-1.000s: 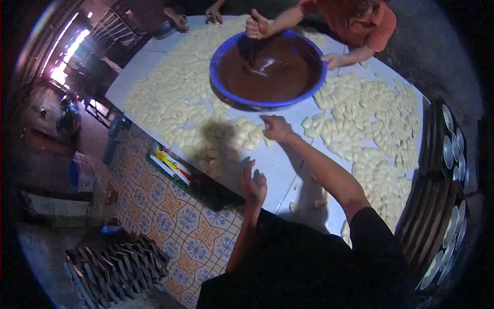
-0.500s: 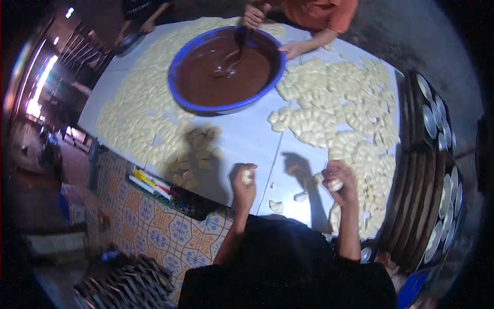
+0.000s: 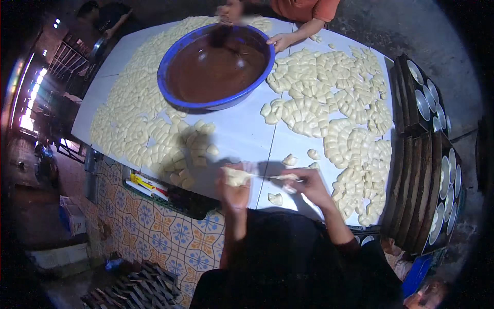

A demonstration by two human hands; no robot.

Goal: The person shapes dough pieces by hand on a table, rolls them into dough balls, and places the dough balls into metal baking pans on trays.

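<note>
Closer together than half a second ago, my right hand [image 3: 311,186] has swung in toward my left hand [image 3: 234,191], and a thin pale strand [image 3: 272,177] now stretches between them, too blurred to tell more. My left is half curled around a soft, cream-white lump of dough [image 3: 236,177], which rests against my palm and fingers. My right has its fingers closed on the strand's far end; how tightly, I cannot tell. Both hands are over the near edge of the white tabletop [image 3: 247,136], with a small cream dough scrap [image 3: 275,199] lying between them. Beyond, a round blue plastic basin [image 3: 211,105] of brown liquid stands between two spreads of pale dough pieces [image 3: 355,144], a co-worker's hand [image 3: 281,41] at its rim
</note>
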